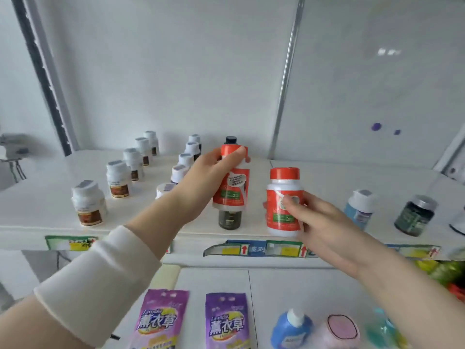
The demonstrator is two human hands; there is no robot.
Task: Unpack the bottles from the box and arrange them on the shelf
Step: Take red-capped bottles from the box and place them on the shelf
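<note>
My left hand (206, 180) grips an orange-capped white bottle with an orange label (232, 187), held above the white shelf (50, 207) in front of two dark bottles (229, 220). My right hand (324, 222) holds a second orange-capped bottle (284, 197) by its side, its base at the shelf's front edge. Two rows of white bottles with brown labels (118, 180) stand on the shelf's left half. The box is out of view.
A blue bottle (359, 207) and a dark green bottle (415, 215) stand at the shelf's right. Price tags (254, 249) line the shelf's front edge. Below lie purple lavender bags (226, 321), a blue bottle (292, 326) and a pink lid (343, 326).
</note>
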